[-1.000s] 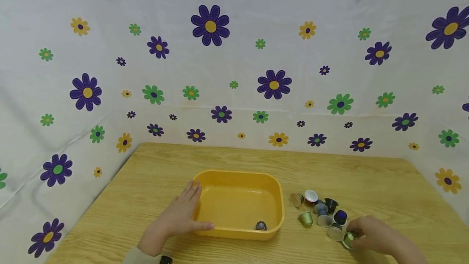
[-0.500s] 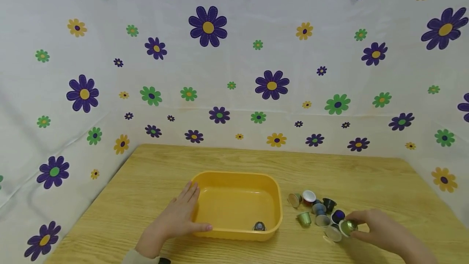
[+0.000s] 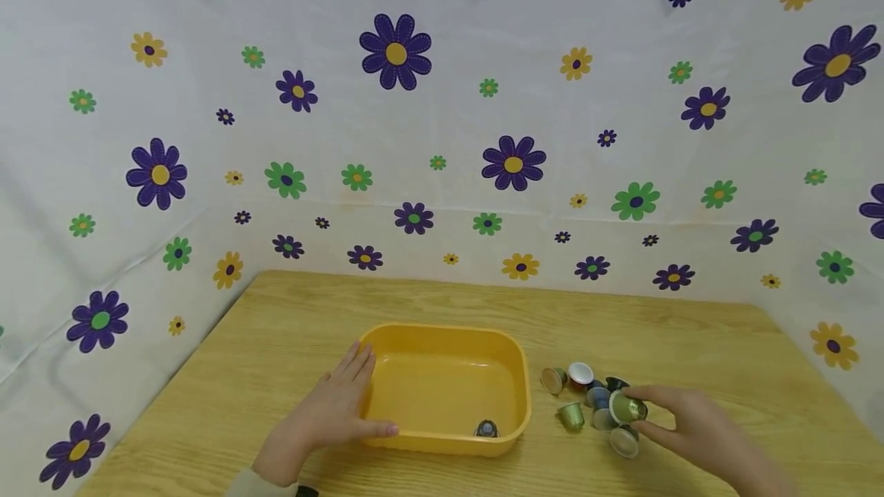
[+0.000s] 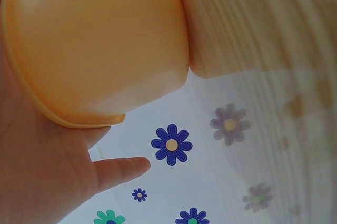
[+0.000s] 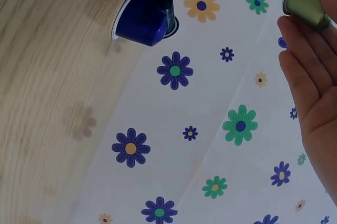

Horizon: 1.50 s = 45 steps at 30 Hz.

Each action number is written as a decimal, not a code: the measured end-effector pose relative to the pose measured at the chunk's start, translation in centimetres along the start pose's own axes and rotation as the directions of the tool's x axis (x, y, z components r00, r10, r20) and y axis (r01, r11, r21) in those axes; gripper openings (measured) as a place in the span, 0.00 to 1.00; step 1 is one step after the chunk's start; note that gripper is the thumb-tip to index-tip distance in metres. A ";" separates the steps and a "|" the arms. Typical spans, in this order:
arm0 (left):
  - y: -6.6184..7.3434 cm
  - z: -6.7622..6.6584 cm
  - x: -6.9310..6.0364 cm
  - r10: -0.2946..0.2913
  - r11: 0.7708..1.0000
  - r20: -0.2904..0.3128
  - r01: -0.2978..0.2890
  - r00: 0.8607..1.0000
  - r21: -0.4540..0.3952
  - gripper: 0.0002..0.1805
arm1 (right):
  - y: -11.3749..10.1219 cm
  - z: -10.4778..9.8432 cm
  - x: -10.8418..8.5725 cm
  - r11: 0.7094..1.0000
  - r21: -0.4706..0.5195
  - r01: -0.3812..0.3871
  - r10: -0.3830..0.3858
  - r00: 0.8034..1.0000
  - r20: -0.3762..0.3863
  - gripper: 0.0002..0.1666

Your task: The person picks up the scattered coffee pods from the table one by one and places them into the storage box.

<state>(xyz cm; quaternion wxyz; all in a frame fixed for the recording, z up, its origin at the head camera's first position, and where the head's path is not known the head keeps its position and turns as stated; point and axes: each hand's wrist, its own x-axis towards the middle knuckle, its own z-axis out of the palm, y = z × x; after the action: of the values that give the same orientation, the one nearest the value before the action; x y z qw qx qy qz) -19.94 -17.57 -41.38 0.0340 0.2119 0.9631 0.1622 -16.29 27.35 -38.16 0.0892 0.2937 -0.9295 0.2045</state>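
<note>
A green coffee capsule (image 3: 629, 408) is pinched between the thumb and fingers of my right hand (image 3: 697, 428), above the right part of a loose pile of capsules. The right wrist view shows the same green capsule (image 5: 306, 1) at the fingertips. My left hand (image 3: 328, 413) rests with fingers spread against the left end of a yellow plastic tub (image 3: 442, 443), its thumb at the front rim. One dark grey capsule (image 3: 487, 429) sits inside the tub's front right corner. In the left wrist view the palm lies along the tub wall (image 4: 105, 39).
Beside the tub lie several capsules: a light green one (image 3: 572, 416), a tan-lidded one (image 3: 552, 380), a white-lidded one (image 3: 581, 374), and a clear-lidded one (image 3: 625, 442) near the right hand. A flowered cloth (image 3: 442, 113) hangs behind the wooden table (image 3: 311, 305).
My right hand has lifted the green capsule from the pile's right edge and carried it leftward over the other capsules. The left hand stays at the tub.
</note>
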 end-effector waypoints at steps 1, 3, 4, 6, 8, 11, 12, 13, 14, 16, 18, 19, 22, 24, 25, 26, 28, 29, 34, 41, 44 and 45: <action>0.0 0.0 0.0 0.001 1.000 0.000 -0.001 1.000 0.001 0.58 | -0.1 0.2 0.1 1.000 -0.001 0.014 -0.014 1.000 -0.024 0.19; 0.0 0.0 -0.1 0.006 1.000 0.002 -0.006 1.000 -0.001 0.58 | -0.3 0.6 0.2 0.999 0.004 0.046 -0.046 0.998 -0.053 0.20; 0.1 0.0 -0.1 0.008 1.000 0.003 -0.008 1.000 -0.002 0.58 | -0.4 0.7 0.4 0.998 0.013 0.067 -0.066 0.996 -0.063 0.20; 0.1 -0.1 -0.2 0.008 1.000 0.005 -0.008 1.000 -0.004 0.58 | -0.4 1.1 0.6 0.994 0.042 0.100 -0.098 0.993 -0.063 0.20; 0.1 0.0 -0.2 0.006 1.000 0.008 -0.006 1.000 -0.009 0.58 | -0.4 1.5 0.8 0.990 0.073 0.122 -0.118 0.991 -0.059 0.20; 0.0 0.1 -0.2 0.004 1.000 0.013 -0.004 1.000 -0.023 0.59 | -0.6 2.0 1.1 0.983 0.120 0.141 -0.134 0.989 -0.066 0.19; 0.0 0.1 -0.2 0.004 1.000 0.015 -0.003 1.000 -0.022 0.59 | -0.7 2.2 1.2 0.979 0.136 0.149 -0.140 0.987 -0.073 0.20; 0.0 0.2 -0.2 0.004 1.000 0.018 -0.003 1.000 -0.026 0.59 | -0.8 2.2 1.3 0.976 0.153 0.154 -0.144 0.986 -0.079 0.20; -0.1 0.2 -0.2 0.004 1.000 0.019 -0.004 1.000 -0.025 0.59 | -1.0 2.3 1.5 0.973 0.168 0.159 -0.147 0.986 -0.084 0.20; -0.1 0.3 -0.2 0.003 1.000 0.019 -0.002 1.000 -0.024 0.59 | -1.3 2.5 1.8 0.970 0.190 0.152 -0.140 0.987 -0.079 0.21; -0.1 0.3 -0.2 0.002 1.000 0.019 -0.002 1.000 -0.018 0.59 | -1.5 2.5 2.2 0.969 0.208 0.137 -0.126 0.990 -0.065 0.20; -0.1 0.4 -0.2 0.002 1.000 0.019 -0.001 1.000 -0.022 0.59 | -1.5 2.5 2.3 0.969 0.214 0.124 -0.116 0.992 -0.051 0.20; 0.0 0.4 -0.1 0.009 1.000 0.018 -0.008 1.000 -0.027 0.59 | -1.7 2.6 2.8 0.971 0.214 0.106 -0.103 0.994 -0.025 0.19; 0.1 0.3 -0.1 0.015 0.999 0.019 -0.014 1.000 -0.028 0.59 | -1.8 2.7 3.2 0.971 0.203 0.128 -0.123 0.992 -0.040 0.19; 0.2 0.3 -0.1 0.017 0.999 0.020 -0.016 1.000 -0.029 0.58 | -1.9 2.8 3.5 0.971 0.196 0.140 -0.133 0.990 -0.049 0.19; 0.2 0.3 -0.1 0.019 1.000 0.021 -0.018 1.000 -0.024 0.58 | -1.9 2.9 3.7 0.970 0.186 0.155 -0.146 0.987 -0.063 0.20; 0.2 0.3 0.0 0.020 1.000 0.020 -0.019 1.000 -0.017 0.58 | -2.2 3.1 4.3 0.966 0.180 0.188 -0.173 0.981 -0.093 0.20; 0.1 0.3 0.0 0.018 1.000 0.020 -0.018 1.000 -0.012 0.58 | -2.3 3.2 4.6 0.963 0.180 0.200 -0.184 0.977 -0.104 0.20; 0.0 0.2 0.1 0.015 1.000 0.017 -0.015 1.000 0.001 0.58 | -3.3 3.4 5.7 0.952 0.217 0.214 -0.195 0.975 -0.106 0.18; 0.0 0.0 -0.1 0.021 1.000 0.013 -0.021 1.000 -0.012 0.58 | -4.5 3.5 7.4 0.944 0.287 0.160 -0.157 0.987 -0.032 0.18; 0.0 -0.1 -0.2 0.024 1.000 0.008 -0.023 1.000 -0.012 0.58 | -4.6 3.7 8.2 0.941 0.302 0.150 -0.153 0.988 -0.016 0.19; 0.0 -0.2 -0.2 0.024 1.000 0.006 -0.024 1.000 -0.011 0.58 | -4.5 3.8 8.4 0.942 0.303 0.148 -0.151 0.988 -0.013 0.19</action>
<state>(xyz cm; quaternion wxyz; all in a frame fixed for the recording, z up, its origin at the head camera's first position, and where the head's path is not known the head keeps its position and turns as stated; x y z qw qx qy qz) -19.80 -17.68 -41.22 0.0361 0.2237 0.9596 0.1671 -20.66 18.01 -37.71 0.0537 0.3744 -0.8627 0.3358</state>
